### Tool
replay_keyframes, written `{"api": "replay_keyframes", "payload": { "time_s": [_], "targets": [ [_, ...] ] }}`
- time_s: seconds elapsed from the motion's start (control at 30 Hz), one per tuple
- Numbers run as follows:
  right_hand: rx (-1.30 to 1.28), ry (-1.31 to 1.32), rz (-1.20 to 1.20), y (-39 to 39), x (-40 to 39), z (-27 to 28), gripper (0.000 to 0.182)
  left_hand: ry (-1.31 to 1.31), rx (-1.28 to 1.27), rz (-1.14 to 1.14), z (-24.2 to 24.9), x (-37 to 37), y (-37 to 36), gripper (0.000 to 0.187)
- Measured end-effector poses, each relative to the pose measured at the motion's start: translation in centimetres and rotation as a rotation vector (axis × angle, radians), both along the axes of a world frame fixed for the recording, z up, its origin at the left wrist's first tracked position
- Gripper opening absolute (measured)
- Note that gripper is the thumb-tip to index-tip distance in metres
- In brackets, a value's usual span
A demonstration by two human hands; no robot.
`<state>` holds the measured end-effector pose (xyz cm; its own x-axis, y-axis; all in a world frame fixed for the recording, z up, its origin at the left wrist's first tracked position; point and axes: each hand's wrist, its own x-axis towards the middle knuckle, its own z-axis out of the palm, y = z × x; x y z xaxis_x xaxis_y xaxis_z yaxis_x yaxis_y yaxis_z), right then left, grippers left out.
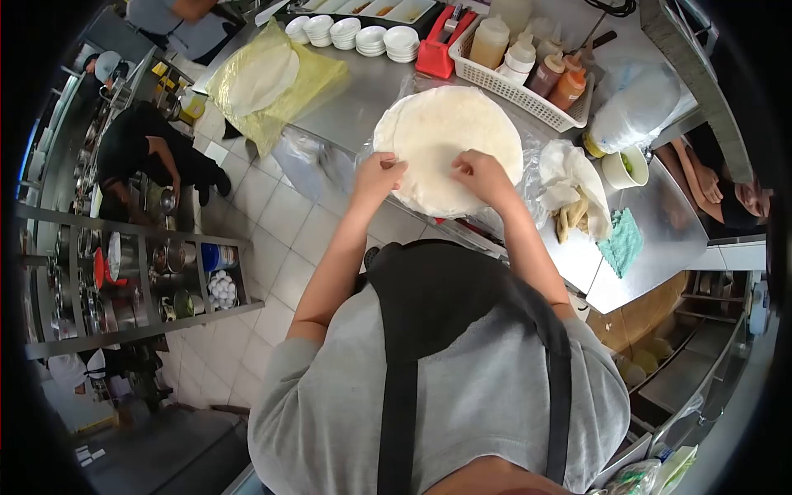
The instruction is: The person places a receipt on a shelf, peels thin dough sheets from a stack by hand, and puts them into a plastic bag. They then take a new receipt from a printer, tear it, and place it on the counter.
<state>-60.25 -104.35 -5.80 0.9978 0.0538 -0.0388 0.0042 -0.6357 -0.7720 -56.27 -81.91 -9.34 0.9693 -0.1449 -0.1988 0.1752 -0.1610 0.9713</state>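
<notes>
At the left edge of the dough sheets (445, 132) | left hand (380, 173) held with fingers curled | over their right part, right hand (483, 173) held bent-fingered | whether anything is grasped cannot be told

Bare counter (342, 107) left of flatbreads (458, 148), basket (510, 96) beyond

Saw smooth, shiny metal on the surface (342, 107) beyond the left grip (398, 172), glossy, crinkled plastic in the yellow bag (320, 78) leftward, rough, matt green cloth (623, 239) past the right grip (462, 165).
</notes>
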Motion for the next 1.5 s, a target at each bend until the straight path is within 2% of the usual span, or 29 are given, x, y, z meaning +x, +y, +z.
{"api": "replay_keyframes", "payload": {
  "time_s": [0.07,0.1,0.17,0.23,0.27,0.33,0.37,0.43,0.47,0.53,0.57,0.6,0.63,0.67,0.73,0.8,0.87,0.97,1.03,1.17,1.3,1.37,1.5],
  "targets": [
    [-0.136,0.052,0.296,1.1,-0.9,1.0,0.018,-0.010,0.056,0.008,0.1,-0.2,-0.7,0.043],
    [-0.132,0.055,0.302,1.1,-1.4,1.1,0.018,-0.041,0.126,0.000,-0.1,-0.1,-0.9,0.043],
    [-0.276,-0.342,0.441,0.6,-2.7,1.0,0.017,-0.063,0.200,-0.008,-0.4,0.2,-0.6,0.043],
    [-0.255,-0.350,0.463,0.1,-2.9,1.1,0.017,0.026,0.184,-0.165,0.4,0.8,-0.4,0.041],
    [-0.237,-0.362,0.483,-0.1,-2.9,1.2,0.017,0.027,0.184,-0.165,0.8,1.0,-0.4,0.041],
    [-0.191,-0.292,0.434,-0.2,-2.6,1.3,0.015,0.345,0.402,-0.390,3.2,0.9,-0.8,0.038],
    [-0.144,-0.224,0.385,-0.2,-2.4,1.4,0.014,0.346,0.401,-0.390,3.1,0.8,-0.8,0.038],
    [-0.108,-0.148,0.392,-0.5,-2.3,1.6,0.014,0.398,0.208,-0.363,2.8,0.3,-0.8,0.033],
    [-0.070,-0.071,0.397,-0.5,-2.3,1.6,0.015,0.397,0.209,-0.362,2.7,0.0,-0.8,0.033],
    [-0.020,-0.051,0.379,-0.3,-2.1,2.3,0.017,0.283,-0.085,-0.200,2.7,-0.5,-0.8,0.027],
    [0.026,-0.027,0.359,-0.1,-2.1,2.5,0.020,0.283,-0.081,-0.204,2.3,-0.3,-0.7,0.027],
    [0.029,-0.027,0.352,0.3,-1.8,2.5,0.020,0.329,-0.271,-0.206,1.8,-0.2,-0.5,0.024],
    [0.136,-0.034,0.258,1.0,-1.5,2.5,0.022,0.375,-0.462,-0.206,1.3,-0.2,-0.6,0.021],
    [0.241,-0.043,0.163,1.6,-1.2,2.5,0.024,0.377,-0.461,-0.214,0.7,-0.2,-0.9,0.021],
    [0.318,-0.048,0.100,2.5,-0.7,1.8,0.024,0.439,-0.720,-0.156,0.3,-0.4,-1.9,0.018],
    [0.396,-0.055,0.045,2.7,-0.4,1.3,0.024,0.421,-0.765,-0.173,0.3,-0.6,-2.5,0.020],
    [0.308,-0.068,0.070,2.8,-0.5,1.1,0.024,0.400,-0.813,-0.184,0.8,-0.8,-3.0,0.022],
    [0.306,-0.064,0.132,3.1,-0.9,0.9,0.024,0.372,-0.800,-0.061,2.1,-0.7,-3.3,0.025],
    [0.318,-0.065,0.167,3.2,-0.9,0.1,0.023,0.205,-0.604,-0.034,1.2,0.4,-2.9,0.022],
    [0.300,-0.035,0.190,3.5,-0.5,0.0,0.019,0.192,-0.636,0.051,0.7,1.7,-2.6,0.024],
    [0.321,-0.010,0.071,3.5,0.0,-0.4,0.016,0.263,-0.715,0.042,-0.1,1.2,-2.4,0.022],
    [0.471,-0.106,-0.035,3.7,0.8,-1.2,0.016,0.296,-0.772,0.045,-0.3,0.9,-2.6,0.021],
    [0.452,-0.151,-0.081,4.9,2.3,-0.9,0.017,0.317,-0.779,0.056,0.3,0.0,-2.7,0.022]
  ]
}}
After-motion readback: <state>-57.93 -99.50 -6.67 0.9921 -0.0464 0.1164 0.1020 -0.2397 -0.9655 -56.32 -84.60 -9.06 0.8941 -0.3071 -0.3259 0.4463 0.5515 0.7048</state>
